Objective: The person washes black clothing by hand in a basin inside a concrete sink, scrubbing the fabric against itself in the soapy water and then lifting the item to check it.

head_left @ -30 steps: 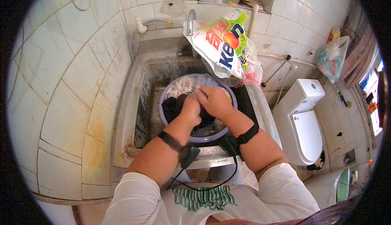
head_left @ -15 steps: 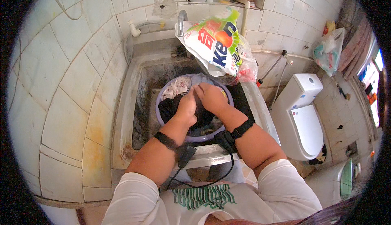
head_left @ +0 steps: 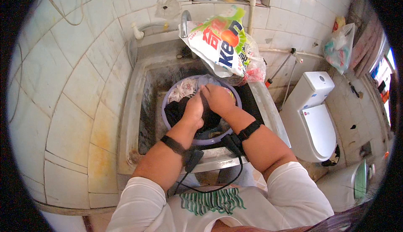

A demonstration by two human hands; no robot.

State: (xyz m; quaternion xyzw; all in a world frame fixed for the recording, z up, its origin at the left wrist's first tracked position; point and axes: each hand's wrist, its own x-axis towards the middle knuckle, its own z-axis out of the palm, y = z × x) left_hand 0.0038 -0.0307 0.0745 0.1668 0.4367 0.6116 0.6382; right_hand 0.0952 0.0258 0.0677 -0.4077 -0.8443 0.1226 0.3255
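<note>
A lavender basin (head_left: 203, 142) full of clothes stands inside the sink. My left hand (head_left: 194, 109) and my right hand (head_left: 218, 99) come together over its middle. Both are closed on a black garment (head_left: 212, 120), a stretch of which runs between them; the fingertips are partly hidden behind the hands. More dark cloth lies left of my left hand. Toward the back of the basin are a pale printed cloth (head_left: 183, 89) and a grey-blue cloth (head_left: 205, 79).
The worn sink (head_left: 130, 123) surrounds the basin. A printed plastic detergent bag (head_left: 222, 47) hangs by the curved metal faucet (head_left: 184, 24), over the sink's back right. A white toilet (head_left: 319, 131) stands to the right. Black wrist straps with a cable (head_left: 218, 191) cross my forearms.
The view has shifted slightly. My hands stay together on the black garment, with only a slight change in their position.
</note>
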